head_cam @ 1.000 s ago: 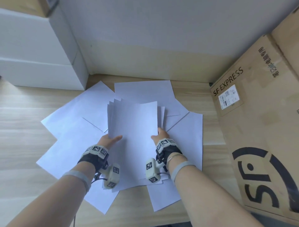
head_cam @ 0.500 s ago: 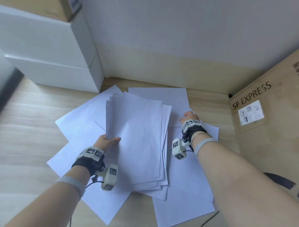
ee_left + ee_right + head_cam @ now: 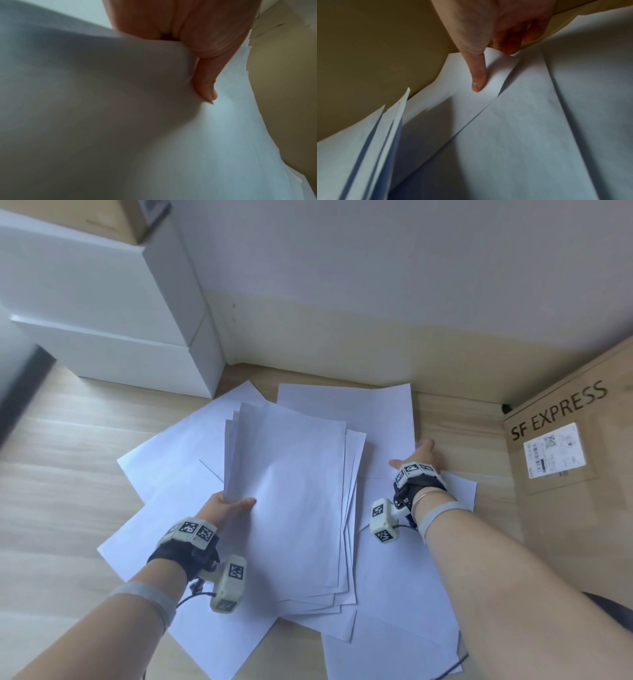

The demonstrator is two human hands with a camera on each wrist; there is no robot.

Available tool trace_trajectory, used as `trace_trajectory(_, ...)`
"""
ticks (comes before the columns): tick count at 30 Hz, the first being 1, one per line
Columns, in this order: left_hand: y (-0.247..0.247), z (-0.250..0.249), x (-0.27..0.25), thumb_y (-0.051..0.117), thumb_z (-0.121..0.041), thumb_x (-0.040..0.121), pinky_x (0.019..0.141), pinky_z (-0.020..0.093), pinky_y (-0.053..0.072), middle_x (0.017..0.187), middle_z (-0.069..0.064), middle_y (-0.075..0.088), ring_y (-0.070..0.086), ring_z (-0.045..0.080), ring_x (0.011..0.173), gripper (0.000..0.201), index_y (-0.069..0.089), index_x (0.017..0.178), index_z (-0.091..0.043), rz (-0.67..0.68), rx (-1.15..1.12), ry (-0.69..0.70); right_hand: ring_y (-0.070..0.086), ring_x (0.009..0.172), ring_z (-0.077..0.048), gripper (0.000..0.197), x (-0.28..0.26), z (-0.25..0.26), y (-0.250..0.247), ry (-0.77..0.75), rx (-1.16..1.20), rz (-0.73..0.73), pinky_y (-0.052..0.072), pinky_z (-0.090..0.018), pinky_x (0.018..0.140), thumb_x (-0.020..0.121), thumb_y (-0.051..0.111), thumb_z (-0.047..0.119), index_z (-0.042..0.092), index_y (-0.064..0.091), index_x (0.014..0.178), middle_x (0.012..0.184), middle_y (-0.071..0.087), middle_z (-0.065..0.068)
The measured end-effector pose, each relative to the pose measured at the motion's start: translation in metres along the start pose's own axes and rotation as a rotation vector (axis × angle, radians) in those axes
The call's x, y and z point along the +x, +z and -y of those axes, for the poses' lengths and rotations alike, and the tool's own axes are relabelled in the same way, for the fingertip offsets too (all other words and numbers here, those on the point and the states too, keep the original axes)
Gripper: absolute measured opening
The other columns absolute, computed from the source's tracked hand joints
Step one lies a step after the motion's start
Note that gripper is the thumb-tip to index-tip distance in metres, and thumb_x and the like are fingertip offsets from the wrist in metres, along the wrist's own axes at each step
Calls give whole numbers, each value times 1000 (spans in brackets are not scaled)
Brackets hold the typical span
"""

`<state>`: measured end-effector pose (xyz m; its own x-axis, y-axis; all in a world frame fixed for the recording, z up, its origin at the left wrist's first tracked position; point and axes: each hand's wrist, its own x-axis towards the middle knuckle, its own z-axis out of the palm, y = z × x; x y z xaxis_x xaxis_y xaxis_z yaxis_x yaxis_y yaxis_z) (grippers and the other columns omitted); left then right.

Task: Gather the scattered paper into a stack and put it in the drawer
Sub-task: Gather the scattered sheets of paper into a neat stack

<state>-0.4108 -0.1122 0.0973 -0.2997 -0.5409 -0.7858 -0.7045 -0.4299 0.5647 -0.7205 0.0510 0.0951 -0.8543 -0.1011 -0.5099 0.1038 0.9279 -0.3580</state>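
Observation:
A stack of several white sheets is raised at its near-left corner, fanned and uneven. My left hand grips that corner; in the left wrist view its thumb presses on top of the stack. My right hand is off to the right at the corner of a loose sheet on the floor. The right wrist view shows my right hand pinching this sheet, thumb on top and fingers under its lifted edge. The white drawer cabinet stands at the far left, its drawers closed.
More loose sheets lie under and around the stack, to the left and near right, on a wooden floor. A large SF EXPRESS cardboard box stands close on the right. The wall closes off the far side.
My right hand let go of the stack and moved right and farther away to a loose sheet's corner. My left hand kept its grip on the stack.

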Motion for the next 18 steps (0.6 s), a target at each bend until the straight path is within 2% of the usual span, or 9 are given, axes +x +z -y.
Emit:
trace_trajectory(3,1,-2,-1,70,-20,80,95,50,48,90,20,65,62,36,90,16,61,83,-8,14,-12,11,55,119,-34,45,2,-2,-10,17,-164,100,44,-37,96,87,63,23,2,51,126,129,58,-17)
trace_trajectory(5,0,-3,-1,71,-20,80,96,51,48,88,20,65,61,36,89,15,60,82,-9,21,-11,8,55,117,-34,34,6,-6,-14,33,-295,110,43,-38,96,89,61,23,1,57,115,126,59,-19)
trace_trajectory(7,-1,-4,-2,71,-21,79,96,53,47,88,21,65,62,37,89,16,61,82,-8,32,-13,2,48,121,-35,23,10,-13,-14,38,-390,74,39,-41,98,88,60,22,5,60,105,127,55,-18)
trace_trajectory(9,-3,-3,-2,72,-22,78,97,55,47,94,24,66,63,39,91,18,62,84,-8,38,-5,0,37,127,-34,26,15,-21,-13,25,-420,45,33,-41,100,86,61,28,8,61,101,129,48,-15)
trace_trajectory(11,-2,-3,-2,71,-20,79,97,55,46,93,24,65,62,38,90,16,62,82,-8,45,-4,0,31,129,-33,32,16,-24,-12,29,-439,53,32,-40,102,80,66,39,9,59,89,132,43,-15)
trace_trajectory(12,-2,-2,-2,71,-20,79,97,54,46,90,23,65,62,37,89,15,62,81,-8,47,-2,-1,32,129,-33,37,16,-23,-12,39,-432,64,32,-39,103,78,68,42,8,60,91,135,41,-15)
trace_trajectory(15,-1,0,-2,71,-20,80,97,53,47,90,22,65,62,38,90,14,62,81,-9,48,3,-5,36,130,-32,55,18,-20,-11,27,-382,98,36,-38,103,80,68,40,7,55,122,139,39,-14)
trace_trajectory(18,-1,2,-1,71,-20,80,96,54,47,92,23,66,63,39,90,13,63,81,-9,50,-8,-11,37,130,-32,60,16,-15,-14,29,-330,111,38,-41,102,77,70,40,11,51,125,136,44,-14)
